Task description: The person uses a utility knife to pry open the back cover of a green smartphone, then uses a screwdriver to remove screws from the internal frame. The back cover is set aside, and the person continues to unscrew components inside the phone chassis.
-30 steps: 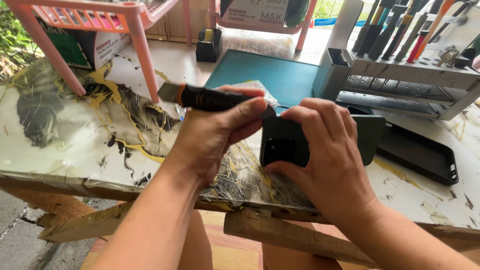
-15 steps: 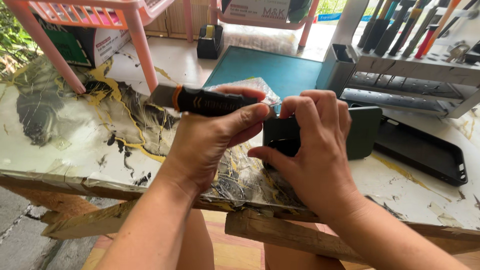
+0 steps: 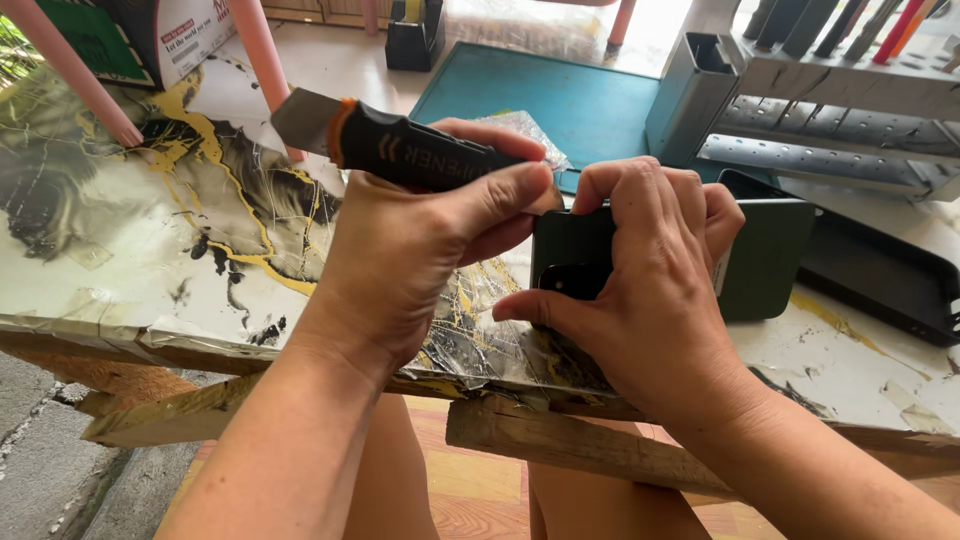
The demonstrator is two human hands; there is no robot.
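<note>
My left hand (image 3: 420,250) grips a black utility knife (image 3: 400,150) with an orange band; its metal end sticks out to the left. My right hand (image 3: 650,290) holds down a dark green phone (image 3: 770,260) lying back up on the marbled table (image 3: 150,230), fingers curled over its near left part beside the camera cutout. Both hands meet at the phone's upper left corner, where the knife's hidden tip lies between my thumb and fingers. A crinkled clear plastic piece (image 3: 530,130) lies just behind the hands.
A teal cutting mat (image 3: 560,95) lies at the back. A grey perforated tool rack (image 3: 830,120) holding several tools stands at the back right. A black phone case (image 3: 890,270) lies right of the phone. Pink stand legs (image 3: 70,70) and a box rise at the left.
The view has closed in on my hands. My right hand has shifted its fingers up onto the phone's top left corner, meeting the left hand with the knife.
</note>
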